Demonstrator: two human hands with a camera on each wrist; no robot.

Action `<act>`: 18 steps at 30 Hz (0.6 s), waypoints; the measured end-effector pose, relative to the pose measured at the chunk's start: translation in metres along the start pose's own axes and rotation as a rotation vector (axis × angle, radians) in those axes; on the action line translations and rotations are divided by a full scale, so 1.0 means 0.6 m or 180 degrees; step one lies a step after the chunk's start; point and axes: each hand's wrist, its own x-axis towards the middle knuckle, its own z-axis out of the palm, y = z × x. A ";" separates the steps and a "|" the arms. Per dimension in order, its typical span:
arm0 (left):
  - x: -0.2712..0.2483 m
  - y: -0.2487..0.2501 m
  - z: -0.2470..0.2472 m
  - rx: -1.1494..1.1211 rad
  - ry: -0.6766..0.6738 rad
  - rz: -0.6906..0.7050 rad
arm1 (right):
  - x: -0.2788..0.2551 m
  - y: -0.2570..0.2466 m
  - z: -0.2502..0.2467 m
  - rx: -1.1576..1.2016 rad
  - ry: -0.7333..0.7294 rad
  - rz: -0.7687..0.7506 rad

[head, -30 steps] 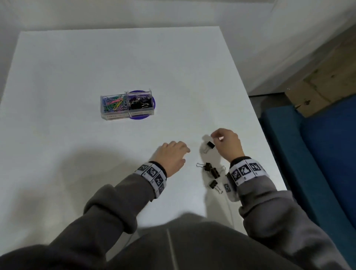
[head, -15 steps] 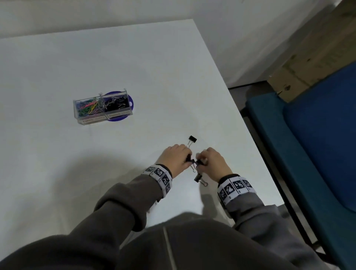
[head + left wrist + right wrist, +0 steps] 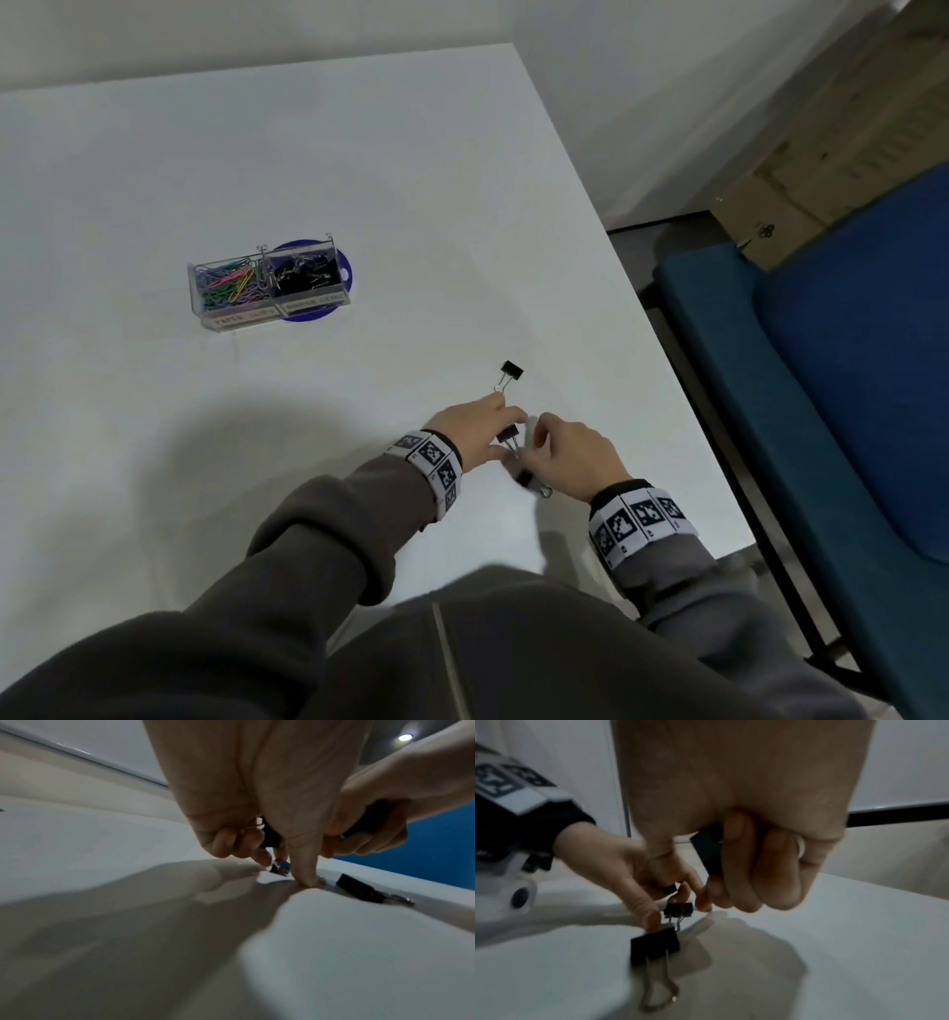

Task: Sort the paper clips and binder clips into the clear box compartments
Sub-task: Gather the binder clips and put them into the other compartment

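Note:
The clear box [image 3: 328,302] stands mid-table, with coloured paper clips [image 3: 228,285] in its left compartment and black binder clips [image 3: 308,275] in its right. One binder clip [image 3: 511,371] lies alone just beyond my hands. My left hand [image 3: 500,437] pinches a small black binder clip [image 3: 270,837], thumb tip on the table. My right hand [image 3: 536,444] curls round another binder clip [image 3: 708,852] and touches the left hand. Two more clips lie under the hands: a small one [image 3: 679,909] and a nearer one [image 3: 654,947].
The white table's right edge [image 3: 683,411] runs close beside my right wrist. Beyond it stands a blue upholstered seat [image 3: 847,385], with a cardboard box [image 3: 780,205] behind. A purple disc [image 3: 303,316] lies under the clear box.
Both hands have come together over the loose clips near the table's right edge. A clip that the right hand held a second ago now lies on the table beyond them. The left hand has taken a clip.

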 end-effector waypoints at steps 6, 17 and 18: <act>-0.018 -0.024 -0.003 -0.0276 0.0253 -0.0150 | 0.007 -0.018 0.015 -0.0219 -0.0180 -0.0358; -0.115 -0.136 -0.068 -0.1506 0.1538 -0.0754 | 0.121 -0.030 -0.033 0.1970 0.0968 0.0006; -0.122 -0.147 -0.077 -0.1559 0.1681 -0.0784 | 0.128 -0.028 -0.033 0.2187 0.1068 0.0123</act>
